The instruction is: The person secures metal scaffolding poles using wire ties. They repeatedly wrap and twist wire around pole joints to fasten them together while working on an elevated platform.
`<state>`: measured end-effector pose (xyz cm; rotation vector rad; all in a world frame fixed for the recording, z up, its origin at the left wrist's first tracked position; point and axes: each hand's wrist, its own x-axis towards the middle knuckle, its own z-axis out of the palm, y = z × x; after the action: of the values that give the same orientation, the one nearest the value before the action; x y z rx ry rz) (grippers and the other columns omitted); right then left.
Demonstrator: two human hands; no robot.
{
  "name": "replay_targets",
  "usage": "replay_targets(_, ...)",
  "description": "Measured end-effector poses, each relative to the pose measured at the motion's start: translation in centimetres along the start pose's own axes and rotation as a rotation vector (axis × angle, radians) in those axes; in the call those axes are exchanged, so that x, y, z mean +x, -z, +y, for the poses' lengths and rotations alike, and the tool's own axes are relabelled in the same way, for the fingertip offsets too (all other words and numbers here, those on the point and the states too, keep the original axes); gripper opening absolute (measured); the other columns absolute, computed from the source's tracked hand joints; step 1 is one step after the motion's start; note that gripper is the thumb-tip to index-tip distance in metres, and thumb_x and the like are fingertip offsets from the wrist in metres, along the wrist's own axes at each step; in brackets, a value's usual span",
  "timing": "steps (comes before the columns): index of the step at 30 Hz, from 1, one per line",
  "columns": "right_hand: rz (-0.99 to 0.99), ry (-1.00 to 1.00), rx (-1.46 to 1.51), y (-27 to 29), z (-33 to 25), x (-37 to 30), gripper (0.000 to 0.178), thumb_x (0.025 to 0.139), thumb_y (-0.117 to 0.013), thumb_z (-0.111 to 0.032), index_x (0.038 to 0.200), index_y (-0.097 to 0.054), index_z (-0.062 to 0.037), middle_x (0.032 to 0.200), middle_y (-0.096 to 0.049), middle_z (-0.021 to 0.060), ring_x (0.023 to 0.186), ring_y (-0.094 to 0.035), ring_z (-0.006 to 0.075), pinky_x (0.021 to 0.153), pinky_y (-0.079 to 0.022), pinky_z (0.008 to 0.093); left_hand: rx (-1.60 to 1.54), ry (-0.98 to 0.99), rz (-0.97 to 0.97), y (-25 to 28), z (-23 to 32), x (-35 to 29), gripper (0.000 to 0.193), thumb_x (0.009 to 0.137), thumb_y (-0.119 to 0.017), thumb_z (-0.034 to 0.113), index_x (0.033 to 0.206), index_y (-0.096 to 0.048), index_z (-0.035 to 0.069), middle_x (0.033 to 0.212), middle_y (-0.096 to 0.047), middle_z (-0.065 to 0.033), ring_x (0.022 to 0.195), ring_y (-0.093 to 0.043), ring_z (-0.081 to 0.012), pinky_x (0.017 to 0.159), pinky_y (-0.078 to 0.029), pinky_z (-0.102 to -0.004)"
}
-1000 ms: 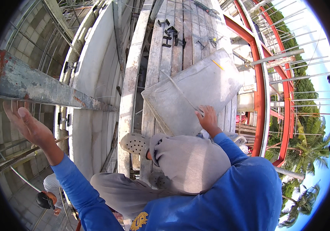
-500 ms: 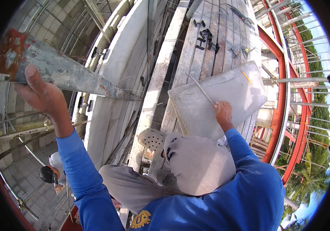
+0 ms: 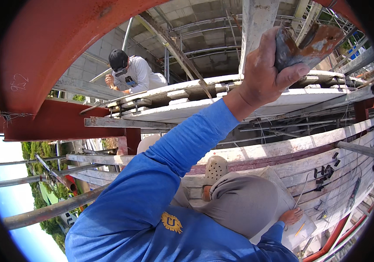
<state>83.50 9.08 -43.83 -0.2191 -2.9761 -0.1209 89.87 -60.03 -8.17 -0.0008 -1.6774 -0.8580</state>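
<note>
My left hand (image 3: pixel 261 72) is raised, its fingers wrapped round a grey metal channel (image 3: pixel 311 48) with rusty orange patches at its near end. Lower down, my right hand (image 3: pixel 291 216) rests on a grey flat panel (image 3: pixel 278 188) that lies across the planks. Its fingers are closed on the end of a thin metal rod (image 3: pixel 301 192). On the panel beside that hand is a yellow pencil (image 3: pixel 300 229). My bent knee hides part of the panel.
Several small black clips (image 3: pixel 324 174) and a long hand tool (image 3: pixel 354 193) lie on the planks (image 3: pixel 348 161). A large red steel beam (image 3: pixel 51 52) crosses at upper left. Another person (image 3: pixel 136 74) bends beyond the curved wall. Scaffold tubes (image 3: pixel 56 210) stand at left.
My view has swung to the left, bringing the red beam and the other person's upper body into sight. My left hand still holds the channel; my right hand stays on the panel with the rod.
</note>
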Motion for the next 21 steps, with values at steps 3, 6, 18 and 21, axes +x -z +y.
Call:
replay_targets(3,-0.072,-0.079,-0.062,1.7,-1.0,0.2,0.057,0.112,-0.04,-0.05,0.155,-0.053,-0.0144,0.16,-0.052,0.0089,0.15,-0.045,0.0264,0.123,-0.036,0.0453,0.052,0.062,0.013,1.2,0.5,-1.1,0.084,0.096,-0.073,0.059,0.143,-0.042,-0.002,0.111,-0.071,-0.0209,0.095,-0.076,-0.0293,0.08,-0.061,-0.0374)
replay_targets(6,-0.065,-0.106,-0.102,1.9,-0.3,-0.2,0.057,0.112,-0.04,-0.051,0.156,-0.051,-0.0162,0.161,-0.05,0.007,0.149,-0.045,0.0266,0.122,-0.036,0.0473,0.025,0.164,-0.041,0.4,1.4,-1.1,0.078,0.097,-0.076,0.051,0.145,-0.042,-0.001,0.12,-0.066,-0.0154,0.105,-0.07,-0.02,0.089,-0.058,-0.0329)
replay_targets(18,-0.051,-0.213,0.053,3.9,-2.0,1.5,0.053,0.106,-0.053,-0.043,0.152,-0.054,-0.0169,0.163,-0.044,0.0114,0.153,-0.037,0.0309,0.119,-0.034,0.0538,0.161,0.251,0.138,-0.5,2.1,-1.1,0.083,0.101,-0.07,0.054,0.151,-0.037,-0.003,0.141,-0.057,-0.0167,0.123,-0.06,-0.027,0.108,-0.046,-0.0403)
replay_targets(21,-0.076,-0.245,0.106,3.2,-1.5,0.2,0.056,0.104,-0.055,-0.043,0.154,-0.053,-0.0175,0.163,-0.043,0.0117,0.154,-0.035,0.0326,0.12,-0.031,0.0556,0.474,0.156,0.103,-2.4,2.0,-0.3,0.085,0.103,-0.065,0.055,0.154,-0.035,-0.006,0.145,-0.056,-0.0191,0.122,-0.059,-0.0297,0.109,-0.045,-0.0412)
